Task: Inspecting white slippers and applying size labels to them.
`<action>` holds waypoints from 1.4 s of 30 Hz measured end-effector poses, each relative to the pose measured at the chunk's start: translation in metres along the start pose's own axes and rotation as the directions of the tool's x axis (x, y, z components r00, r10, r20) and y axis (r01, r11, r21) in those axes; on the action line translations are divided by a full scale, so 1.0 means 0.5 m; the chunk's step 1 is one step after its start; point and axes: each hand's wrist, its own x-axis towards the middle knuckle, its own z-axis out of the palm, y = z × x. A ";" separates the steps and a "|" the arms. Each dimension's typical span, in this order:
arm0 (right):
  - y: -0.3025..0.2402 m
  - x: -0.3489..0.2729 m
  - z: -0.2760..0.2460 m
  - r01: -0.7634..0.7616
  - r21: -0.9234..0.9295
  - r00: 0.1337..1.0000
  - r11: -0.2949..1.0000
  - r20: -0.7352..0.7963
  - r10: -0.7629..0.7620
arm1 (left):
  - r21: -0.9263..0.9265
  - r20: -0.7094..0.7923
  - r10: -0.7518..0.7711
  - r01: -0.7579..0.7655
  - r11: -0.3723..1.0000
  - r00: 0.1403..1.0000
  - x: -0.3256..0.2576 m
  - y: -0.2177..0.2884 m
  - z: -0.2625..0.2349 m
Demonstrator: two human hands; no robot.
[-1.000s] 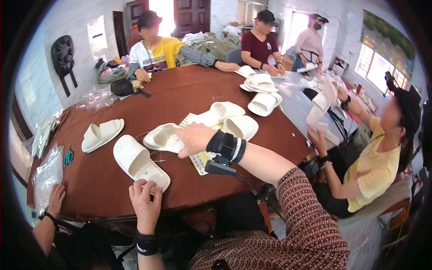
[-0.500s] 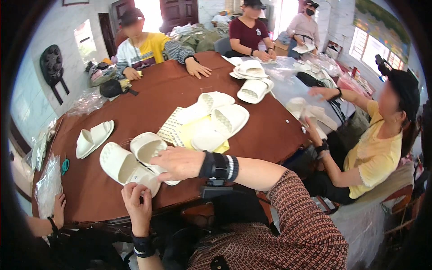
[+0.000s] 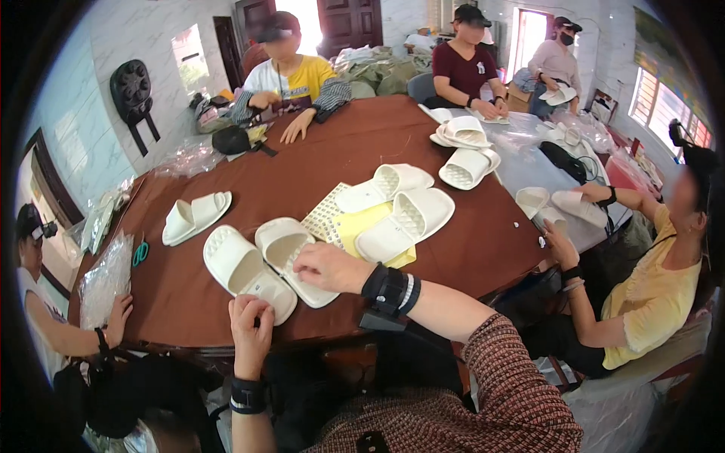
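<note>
Two white slippers lie side by side in front of me, toes pointing away: a left one [image 3: 231, 257] and a right one [image 3: 281, 240]. My left hand [image 3: 253, 328] is closed in a pinch by the left slipper's heel; what sits between its fingertips is too small to make out. My right hand [image 3: 332, 268] hangs over the right slipper's insole, fingers bent down and bunched. Whether those fingertips hold anything is hidden. A small dark mark shows on the left slipper's insole.
Beyond lie a sheet of small stickers [image 3: 325, 211], a yellow sheet [image 3: 353, 225] and another white pair [image 3: 414, 219]. Further left are a single-looking pair [image 3: 196, 217], teal scissors [image 3: 140, 254] and clear plastic bags [image 3: 106, 275]. Several co-workers sit or stand around the brown-covered table [image 3: 226, 302].
My view has shifted, so everything sits further right. My right hand has lifted slightly, baring the right slipper's heel. A co-worker at right has taken hold of a slipper; one opposite has raised a hand.
</note>
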 end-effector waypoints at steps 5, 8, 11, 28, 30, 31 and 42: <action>0.025 0.003 0.008 -0.004 0.032 1.000 0.999 0.021 0.003 | -0.018 0.025 0.010 -0.010 1.000 1.000 0.008 -0.016 -0.008; 0.036 -0.005 -0.013 -0.047 0.062 0.998 0.997 0.037 0.045 | -0.071 0.050 -0.031 0.035 0.997 0.998 0.025 -0.026 0.001; 0.021 0.004 -0.022 -0.065 0.058 0.997 0.996 0.054 0.062 | -0.168 -0.023 -0.176 0.170 0.971 0.984 0.036 -0.031 -0.017; 0.014 0.014 -0.020 -0.059 0.068 0.994 0.996 0.094 0.053 | 0.156 0.031 -0.088 0.082 0.984 0.996 0.065 -0.058 -0.012; 0.014 0.006 -0.022 -0.120 0.083 0.990 0.989 0.087 0.113 | 0.211 0.090 -0.101 0.080 0.974 0.991 0.077 -0.045 -0.003; 0.036 -0.004 -0.014 -0.117 0.081 0.992 0.990 0.050 0.114 | 0.182 0.112 -0.105 0.084 0.980 0.988 0.083 -0.031 0.004; 0.039 -0.003 -0.003 -0.071 0.133 0.997 0.989 -0.004 0.072 | 0.396 0.131 -0.187 0.122 0.910 0.974 0.082 -0.030 0.024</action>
